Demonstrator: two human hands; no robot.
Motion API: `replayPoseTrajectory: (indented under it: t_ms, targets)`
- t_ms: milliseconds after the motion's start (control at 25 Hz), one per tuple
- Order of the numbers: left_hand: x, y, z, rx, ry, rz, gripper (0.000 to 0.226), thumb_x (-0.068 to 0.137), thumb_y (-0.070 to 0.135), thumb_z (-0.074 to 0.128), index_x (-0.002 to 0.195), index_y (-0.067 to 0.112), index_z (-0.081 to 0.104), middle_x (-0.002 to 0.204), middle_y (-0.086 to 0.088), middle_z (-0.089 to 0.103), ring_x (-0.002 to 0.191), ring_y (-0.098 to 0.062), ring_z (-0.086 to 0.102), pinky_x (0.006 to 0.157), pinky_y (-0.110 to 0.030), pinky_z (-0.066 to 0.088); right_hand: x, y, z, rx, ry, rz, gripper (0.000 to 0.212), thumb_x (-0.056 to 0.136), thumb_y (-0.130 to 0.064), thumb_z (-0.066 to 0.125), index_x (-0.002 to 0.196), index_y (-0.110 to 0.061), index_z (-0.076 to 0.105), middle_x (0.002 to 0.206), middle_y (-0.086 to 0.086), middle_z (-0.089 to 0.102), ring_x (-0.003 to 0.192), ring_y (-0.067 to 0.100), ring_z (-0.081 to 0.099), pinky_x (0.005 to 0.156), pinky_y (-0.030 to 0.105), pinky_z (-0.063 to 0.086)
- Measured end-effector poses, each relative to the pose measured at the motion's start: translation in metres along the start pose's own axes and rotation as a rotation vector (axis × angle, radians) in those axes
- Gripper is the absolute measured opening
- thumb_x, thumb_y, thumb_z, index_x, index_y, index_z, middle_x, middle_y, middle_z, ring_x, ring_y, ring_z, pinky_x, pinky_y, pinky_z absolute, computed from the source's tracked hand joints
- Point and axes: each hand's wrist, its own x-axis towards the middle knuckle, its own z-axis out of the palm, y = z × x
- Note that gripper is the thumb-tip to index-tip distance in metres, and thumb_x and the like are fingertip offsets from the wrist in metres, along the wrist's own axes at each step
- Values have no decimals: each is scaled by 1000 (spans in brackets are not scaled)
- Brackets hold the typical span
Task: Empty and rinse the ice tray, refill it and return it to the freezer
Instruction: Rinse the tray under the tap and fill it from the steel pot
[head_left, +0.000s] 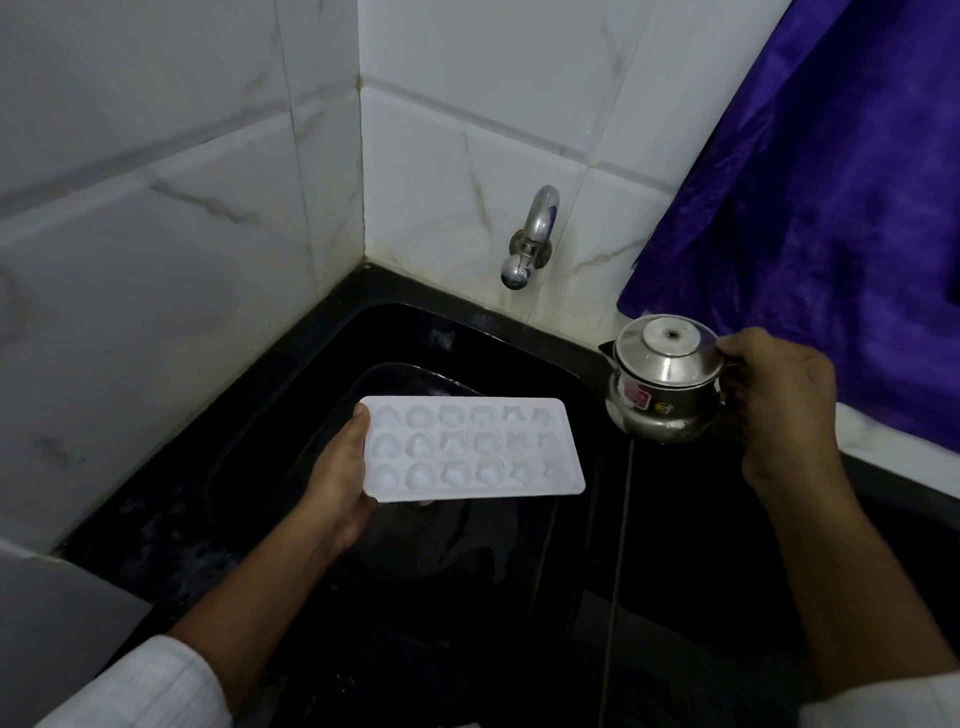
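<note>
My left hand (340, 478) holds a white ice tray (467, 449) by its left end, level and face up over the black sink (519, 332). Its shaped cavities look pale; whether they hold ice or water I cannot tell. To the right, my right hand (769, 400) grips the handle of a small lidded steel pot (662, 387), which is at the sink's right rim on the dark counter. A chrome tap (530, 239) sticks out of the tiled wall above the sink, with no water running.
A clear plastic tub (332, 410) lies in the sink beneath the tray. White marbled tiles form the corner walls on the left and behind. A purple cloth (831, 208) hangs at the upper right, down to the counter edge.
</note>
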Motion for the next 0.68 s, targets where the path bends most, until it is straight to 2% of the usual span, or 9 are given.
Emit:
replayPoseTrajectory:
  t_ms: [80, 160, 200, 280, 320, 480, 680]
  targets:
    - [0, 1, 0, -7, -1, -3, 52, 110, 52, 36, 122, 14, 69, 105, -11, 82, 86, -29, 81, 54, -40, 63, -2, 5, 1, -77, -19, -79, 36, 86, -23, 62, 61, 1, 56, 58, 17, 44, 57, 26, 42, 56, 32, 36]
    - [1, 2, 0, -11, -5, -5, 52, 110, 52, 35, 121, 14, 69, 104, -11, 82, 85, -29, 81, 53, -39, 62, -4, 13, 2, -232, -53, -152, 41, 85, -28, 63, 62, 4, 51, 58, 26, 43, 55, 32, 39, 57, 42, 39]
    - [1, 2, -1, -10, -8, -4, 52, 111, 52, 34, 121, 14, 70, 105, -11, 82, 85, -29, 81, 53, -39, 62, -5, 15, 3, -316, -67, -176, 40, 85, -29, 63, 58, -3, 51, 56, 23, 46, 53, 33, 40, 56, 45, 41]
    - [0, 3, -1, -10, -9, -1, 52, 111, 52, 34, 119, 14, 70, 105, -11, 81, 84, -29, 81, 53, -39, 62, -7, 17, 6, -460, -77, -219, 40, 87, -28, 62, 52, -12, 50, 48, 7, 47, 49, 26, 42, 54, 40, 42]
    - [1, 2, -1, -12, -9, -1, 51, 111, 51, 35, 118, 15, 70, 104, -11, 82, 83, -28, 81, 53, -39, 62, -7, 19, 7, -531, -76, -246, 41, 87, -27, 62, 52, -12, 51, 47, 5, 47, 47, 23, 43, 53, 38, 42]
    - [1, 3, -2, -14, -3, -3, 50, 110, 51, 35, 121, 15, 69, 103, -10, 82, 84, -28, 81, 53, -39, 62, -10, 21, 16, -739, -63, -331, 39, 89, -27, 62, 56, -7, 58, 51, 11, 54, 53, 31, 54, 54, 39, 47]
    - [2, 3, -6, -31, 3, -6, 55, 109, 54, 37, 128, 14, 68, 116, -14, 79, 95, -32, 80, 58, -40, 63, -8, 18, 15, -763, -69, -370, 39, 89, -28, 61, 54, -10, 56, 50, 10, 55, 51, 31, 54, 53, 39, 47]
